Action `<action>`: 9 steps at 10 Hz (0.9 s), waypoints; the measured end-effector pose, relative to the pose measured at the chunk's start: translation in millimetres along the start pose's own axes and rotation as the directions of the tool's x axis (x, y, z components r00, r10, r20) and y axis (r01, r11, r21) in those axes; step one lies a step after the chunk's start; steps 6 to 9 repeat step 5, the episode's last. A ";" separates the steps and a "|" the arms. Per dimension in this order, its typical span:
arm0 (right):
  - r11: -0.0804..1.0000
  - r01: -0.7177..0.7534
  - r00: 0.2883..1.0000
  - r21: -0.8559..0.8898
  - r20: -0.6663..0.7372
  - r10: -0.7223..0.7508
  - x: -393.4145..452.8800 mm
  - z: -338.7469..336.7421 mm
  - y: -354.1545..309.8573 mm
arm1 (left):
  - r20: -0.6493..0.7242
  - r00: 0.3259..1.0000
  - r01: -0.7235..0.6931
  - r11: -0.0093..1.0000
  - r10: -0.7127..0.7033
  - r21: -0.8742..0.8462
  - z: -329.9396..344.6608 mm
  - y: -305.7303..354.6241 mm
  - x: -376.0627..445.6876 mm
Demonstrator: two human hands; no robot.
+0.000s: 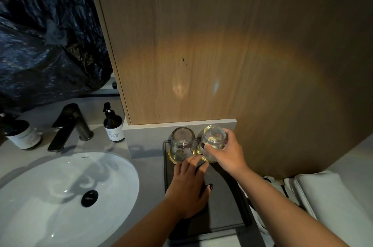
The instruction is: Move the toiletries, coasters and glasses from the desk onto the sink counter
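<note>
The tray (226, 202) is mostly buried under both forearms, and its 6 o'clock end runs into shadow. The coasters (173, 158) only peek out as yellow rims under the glasses, pattern too small to read. At 9 o'clock a bottle (24, 135) gets its top lost in the dark, label blurry. The sink (60, 196) is chopped by the left and bottom edges. Left hand (189, 188) fingertips blur near the right glass (212, 143).

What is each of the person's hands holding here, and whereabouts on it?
The right hand grips the right-hand clear drinking glass round its side wall. The left hand holds nothing; its straight fingers rest on the dark rectangular tray.
</note>
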State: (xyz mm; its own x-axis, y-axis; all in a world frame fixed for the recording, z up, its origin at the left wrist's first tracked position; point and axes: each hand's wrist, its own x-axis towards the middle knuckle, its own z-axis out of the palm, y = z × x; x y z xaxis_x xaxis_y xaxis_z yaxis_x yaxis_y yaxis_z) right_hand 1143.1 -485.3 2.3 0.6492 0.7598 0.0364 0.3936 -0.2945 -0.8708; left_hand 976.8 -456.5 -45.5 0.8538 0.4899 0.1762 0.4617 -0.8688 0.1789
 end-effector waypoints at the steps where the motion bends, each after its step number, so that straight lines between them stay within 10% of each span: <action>1: 1.000 0.002 0.999 -0.028 0.035 -0.001 -1.5 -2.0 -0.8 | -0.157 0.988 0.000 0.998 -0.011 -0.067 0.6 -1.7 -4.3; 5: 0.801 0.421 0.906 -0.425 0.168 -0.388 -50.4 -40.3 4.1 | -0.252 0.943 0.174 0.967 -0.219 -0.186 -41.5 18.8 -28.1; 9: 0.801 0.421 0.906 -0.425 0.168 -0.388 -50.4 -40.3 4.1 | -0.252 0.943 0.174 0.967 -0.219 -0.186 -41.5 18.8 -28.1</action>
